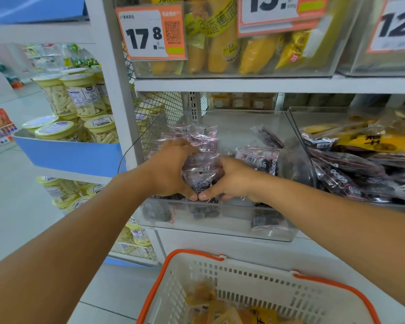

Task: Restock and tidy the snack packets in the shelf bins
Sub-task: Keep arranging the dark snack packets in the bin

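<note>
The snack packets (201,160) are glossy, crinkled clear plastic film. Their bin (220,220) is smooth transparent plastic on a matt white painted shelf (267,85). The near basket (255,284) is matt white perforated plastic, with a glossy orange rim.

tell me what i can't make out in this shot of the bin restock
Head view only:
- Fingertips of the left hand and right hand: buried behind the stack of dark packets they press together.
- Price tag at upper right: cut off by the frame edge.
- Packet label text: too small and blurred.
- Basket contents: cropped by the bottom edge.
</note>
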Action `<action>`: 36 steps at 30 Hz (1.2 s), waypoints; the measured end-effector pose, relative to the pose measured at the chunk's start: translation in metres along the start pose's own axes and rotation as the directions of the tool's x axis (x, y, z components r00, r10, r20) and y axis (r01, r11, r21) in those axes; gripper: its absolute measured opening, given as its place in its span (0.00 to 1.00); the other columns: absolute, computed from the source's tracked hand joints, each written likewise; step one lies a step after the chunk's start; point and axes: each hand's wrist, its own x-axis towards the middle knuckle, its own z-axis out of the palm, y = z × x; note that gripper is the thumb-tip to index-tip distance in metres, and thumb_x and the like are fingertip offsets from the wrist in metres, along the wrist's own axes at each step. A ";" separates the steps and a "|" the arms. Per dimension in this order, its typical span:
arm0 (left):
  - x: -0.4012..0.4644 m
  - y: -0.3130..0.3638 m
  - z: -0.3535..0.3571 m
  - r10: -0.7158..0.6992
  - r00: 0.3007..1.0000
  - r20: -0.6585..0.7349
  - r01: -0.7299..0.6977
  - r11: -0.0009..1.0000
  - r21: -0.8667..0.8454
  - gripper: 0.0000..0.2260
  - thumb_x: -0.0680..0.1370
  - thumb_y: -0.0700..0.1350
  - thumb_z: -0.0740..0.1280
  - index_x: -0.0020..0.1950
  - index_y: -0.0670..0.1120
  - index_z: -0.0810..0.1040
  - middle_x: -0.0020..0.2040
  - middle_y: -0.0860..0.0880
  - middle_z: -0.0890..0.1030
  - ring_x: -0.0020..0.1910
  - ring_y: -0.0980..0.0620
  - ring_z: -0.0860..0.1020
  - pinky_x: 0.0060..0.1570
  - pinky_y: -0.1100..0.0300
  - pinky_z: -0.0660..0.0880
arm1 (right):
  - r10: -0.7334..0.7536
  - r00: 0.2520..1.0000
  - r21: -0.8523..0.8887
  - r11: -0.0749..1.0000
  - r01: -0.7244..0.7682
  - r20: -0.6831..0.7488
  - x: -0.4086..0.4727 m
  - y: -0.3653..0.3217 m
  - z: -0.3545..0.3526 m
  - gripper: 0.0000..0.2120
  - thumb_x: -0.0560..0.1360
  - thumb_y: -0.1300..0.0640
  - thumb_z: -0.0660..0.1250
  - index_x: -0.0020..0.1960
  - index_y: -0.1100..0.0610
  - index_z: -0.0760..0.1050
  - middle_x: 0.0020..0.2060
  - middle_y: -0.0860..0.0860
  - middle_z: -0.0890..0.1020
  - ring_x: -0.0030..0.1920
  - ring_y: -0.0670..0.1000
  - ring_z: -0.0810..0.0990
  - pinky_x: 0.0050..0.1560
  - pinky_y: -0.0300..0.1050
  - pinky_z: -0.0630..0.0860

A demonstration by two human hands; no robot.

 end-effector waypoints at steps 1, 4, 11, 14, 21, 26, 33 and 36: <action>0.001 0.003 0.000 -0.019 1.000 0.006 0.019 0.999 0.037 0.46 0.57 0.55 0.84 0.71 0.48 0.69 0.62 0.48 0.73 0.62 0.46 0.69 0.60 0.52 0.71 | -0.014 0.999 -0.028 1.000 0.014 -0.032 0.002 0.000 0.000 0.27 0.64 0.59 0.83 0.54 0.47 0.72 0.50 0.42 0.76 0.56 0.51 0.79 0.54 0.53 0.83; 0.000 0.010 0.002 -0.021 0.999 -0.046 0.027 0.992 0.126 0.39 0.62 0.52 0.83 0.68 0.49 0.68 0.56 0.47 0.75 0.57 0.46 0.72 0.52 0.52 0.73 | -0.069 0.994 -0.154 0.987 0.055 -0.090 0.004 0.001 0.003 0.36 0.63 0.54 0.84 0.64 0.53 0.69 0.55 0.45 0.75 0.60 0.52 0.77 0.58 0.52 0.81; -0.005 0.010 0.010 0.081 0.990 -0.111 -0.049 0.964 0.261 0.40 0.68 0.50 0.79 0.74 0.52 0.61 0.68 0.49 0.74 0.68 0.45 0.67 0.67 0.47 0.63 | 0.074 0.995 -0.873 0.487 0.021 0.065 -0.019 -0.032 -0.058 0.25 0.70 0.41 0.76 0.55 0.60 0.81 0.50 0.52 0.83 0.51 0.55 0.81 0.50 0.47 0.79; -0.006 0.004 0.012 0.066 0.992 -0.104 -0.045 0.980 0.192 0.45 0.68 0.49 0.78 0.77 0.57 0.54 0.67 0.48 0.74 0.69 0.43 0.67 0.66 0.44 0.65 | 0.289 0.953 -0.984 0.174 0.038 0.088 -0.034 -0.022 -0.064 0.27 0.73 0.42 0.73 0.62 0.61 0.79 0.52 0.51 0.80 0.52 0.54 0.78 0.50 0.46 0.74; -0.006 -0.004 0.016 0.114 0.989 -0.097 -0.118 0.992 -0.033 0.34 0.70 0.55 0.77 0.71 0.58 0.65 0.64 0.53 0.75 0.60 0.51 0.73 0.63 0.49 0.69 | 0.384 0.919 -0.993 0.103 0.049 0.085 -0.034 0.003 -0.041 0.47 0.73 0.43 0.75 0.79 0.65 0.56 0.76 0.58 0.64 0.70 0.60 0.71 0.65 0.50 0.72; -0.006 -0.003 0.017 0.084 0.990 -0.113 -0.102 0.981 -0.166 0.29 0.68 0.49 0.80 0.64 0.57 0.70 0.60 0.54 0.77 0.50 0.53 0.76 0.55 0.50 0.76 | 0.146 0.980 -0.948 0.307 0.083 0.133 -0.038 -0.008 -0.061 0.24 0.64 0.45 0.82 0.46 0.59 0.76 0.44 0.54 0.79 0.42 0.55 0.77 0.38 0.47 0.77; -0.001 -0.010 0.017 0.085 0.985 -0.151 -0.128 0.943 -0.306 0.30 0.65 0.44 0.82 0.64 0.54 0.77 0.58 0.56 0.80 0.55 0.54 0.79 0.55 0.56 0.77 | -0.141 0.958 -0.489 0.835 0.251 0.250 -0.046 -0.036 -0.065 0.08 0.77 0.61 0.72 0.44 0.57 0.73 0.42 0.57 0.84 0.40 0.53 0.87 0.40 0.50 0.85; -0.001 -0.016 0.014 0.102 0.982 -0.156 -0.158 0.900 -0.406 0.25 0.67 0.36 0.79 0.62 0.49 0.80 0.57 0.55 0.83 0.56 0.61 0.79 0.57 0.65 0.75 | -0.186 0.968 -0.334 0.913 0.233 0.168 -0.035 -0.024 -0.035 0.08 0.78 0.62 0.70 0.45 0.58 0.72 0.38 0.57 0.83 0.39 0.55 0.87 0.41 0.52 0.85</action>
